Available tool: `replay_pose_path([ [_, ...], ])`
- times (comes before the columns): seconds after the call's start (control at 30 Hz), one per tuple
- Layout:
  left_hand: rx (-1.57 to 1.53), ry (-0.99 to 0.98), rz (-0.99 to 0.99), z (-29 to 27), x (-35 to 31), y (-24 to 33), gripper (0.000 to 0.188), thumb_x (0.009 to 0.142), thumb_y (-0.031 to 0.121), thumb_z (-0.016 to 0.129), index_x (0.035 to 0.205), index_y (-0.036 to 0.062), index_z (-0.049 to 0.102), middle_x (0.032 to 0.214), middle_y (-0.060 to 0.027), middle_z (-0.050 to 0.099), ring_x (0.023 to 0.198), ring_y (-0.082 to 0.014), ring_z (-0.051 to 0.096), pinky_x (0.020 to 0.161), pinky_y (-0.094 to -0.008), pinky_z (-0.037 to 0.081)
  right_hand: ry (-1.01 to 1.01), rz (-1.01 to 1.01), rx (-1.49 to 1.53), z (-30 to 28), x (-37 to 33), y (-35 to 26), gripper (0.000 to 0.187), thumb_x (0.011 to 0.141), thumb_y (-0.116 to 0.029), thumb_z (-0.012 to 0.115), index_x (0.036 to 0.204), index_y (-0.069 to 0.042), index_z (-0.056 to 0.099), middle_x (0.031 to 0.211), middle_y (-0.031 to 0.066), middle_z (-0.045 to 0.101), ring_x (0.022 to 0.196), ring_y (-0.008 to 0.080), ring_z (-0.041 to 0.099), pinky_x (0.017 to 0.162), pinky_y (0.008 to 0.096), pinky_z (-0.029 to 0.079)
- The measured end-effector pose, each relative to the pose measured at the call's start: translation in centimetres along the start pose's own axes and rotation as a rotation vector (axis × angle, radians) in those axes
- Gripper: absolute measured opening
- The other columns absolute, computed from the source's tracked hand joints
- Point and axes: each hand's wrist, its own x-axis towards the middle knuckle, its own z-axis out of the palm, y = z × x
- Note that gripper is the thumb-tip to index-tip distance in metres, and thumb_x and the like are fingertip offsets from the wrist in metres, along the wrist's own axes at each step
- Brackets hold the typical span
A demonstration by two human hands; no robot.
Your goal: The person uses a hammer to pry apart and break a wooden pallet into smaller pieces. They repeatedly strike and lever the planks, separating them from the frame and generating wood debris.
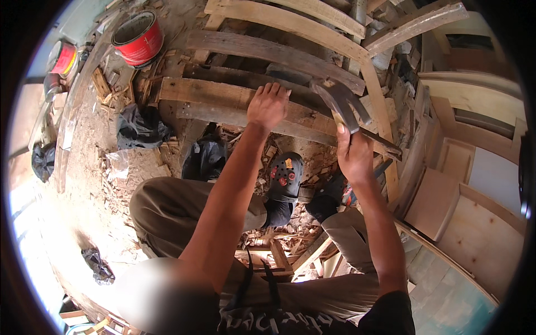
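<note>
My left hand is curled over a brown wooden plank that lies crosswise in front of me. My right hand grips a claw hammer high on its handle, close to the metal head. The hammer's head is above the right part of the same plank, its claw pointing toward me; I cannot tell whether it touches the wood. Under my left fingers the plank's surface is hidden. Other planks run roughly parallel beyond it, joined to a lighter upright board on the right.
A red paint can stands at far left, with a smaller red and yellow can beyond it. Wood chips litter the ground around my dark clog. Black plastic bags lie at left. Wooden panels stand along the right.
</note>
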Motion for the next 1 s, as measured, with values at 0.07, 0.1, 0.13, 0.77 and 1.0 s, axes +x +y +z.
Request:
replay_pose_path([
  [0.07,-0.012,-0.005,0.010,-0.1,0.2,0.3,0.020,0.096,0.020,0.059,0.087,0.0029,0.064,0.090,-0.0125,0.062,0.089,-0.0297,0.061,0.082,-0.0422,0.049,-0.012,0.019,-0.061,1.2,-1.2,2.5,0.035,0.102,-0.033,0.054,0.107,0.002,0.062,0.077,0.0288,0.065,0.076,0.0506,0.064,0.062,0.0549,0.050],
  [0.1,-0.015,-0.003,0.018,0.2,0.4,0.7,0.020,0.096,0.020,0.059,0.087,0.0029,0.064,0.090,-0.0124,0.062,0.089,-0.0295,0.061,0.081,-0.0422,0.049,-0.058,0.067,-0.158,2.6,-2.3,5.5,0.045,0.104,-0.039,0.049,0.103,0.003,0.064,0.077,0.0290,0.065,0.081,0.0510,0.064,0.067,0.0565,0.050],
  [0.13,-0.002,-0.004,0.011,0.3,0.4,0.4,0.020,0.097,0.020,0.059,0.087,0.0028,0.064,0.090,-0.0123,0.062,0.089,-0.0293,0.061,0.081,-0.0422,0.049,-0.148,0.143,-0.078,3.1,-2.1,6.3,0.050,0.104,-0.043,0.046,0.097,0.003,0.064,0.077,0.0289,0.065,0.080,0.0511,0.064,0.068,0.0557,0.050],
  [0.77,0.047,0.009,0.011,0.1,0.1,-0.1,0.021,0.097,0.022,0.057,0.086,0.0045,0.063,0.090,-0.0110,0.062,0.090,-0.0281,0.060,0.082,-0.0415,0.048,-0.001,0.322,0.200,1.2,-2.4,6.2,0.049,0.106,-0.042,0.046,0.103,0.004,0.063,0.078,0.0216,0.068,0.080,0.0408,0.068,0.072,0.0465,0.051],
  [1.0,0.040,0.003,0.023,-0.1,0.5,0.6,0.020,0.097,0.021,0.057,0.086,0.0049,0.061,0.090,-0.0117,0.061,0.089,-0.0295,0.060,0.080,-0.0428,0.048,0.061,0.201,0.064,2.4,-3.2,6.3,0.045,0.106,-0.039,0.047,0.105,0.003,0.063,0.078,0.0164,0.068,0.076,0.0251,0.070,0.066,0.0355,0.051],
])
